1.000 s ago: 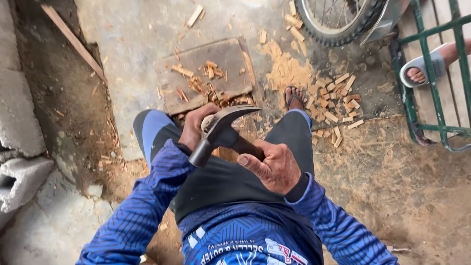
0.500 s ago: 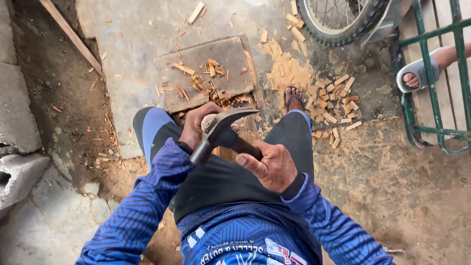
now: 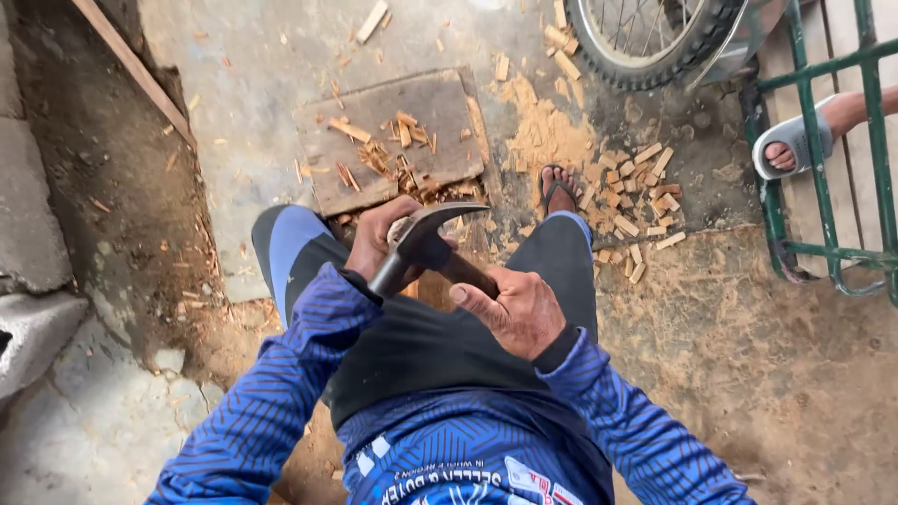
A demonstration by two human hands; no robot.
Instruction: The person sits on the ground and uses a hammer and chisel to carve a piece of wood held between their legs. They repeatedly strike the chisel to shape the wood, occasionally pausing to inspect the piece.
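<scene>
Left hand (image 3: 379, 238) clamped around the claw hammer (image 3: 426, 245) near its head, right hand (image 3: 514, 313) gripping its handle

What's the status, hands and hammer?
Left hand grips hammer by its handle. Right hand holds a dark piece against it. Wood chips on the ground ahead, none in the way.

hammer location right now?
In the head view the hammer sits centre frame over the person's lap, its handle in the left hand, with the right hand against its lower right and the chip-strewn wooden board just beyond it.
</scene>
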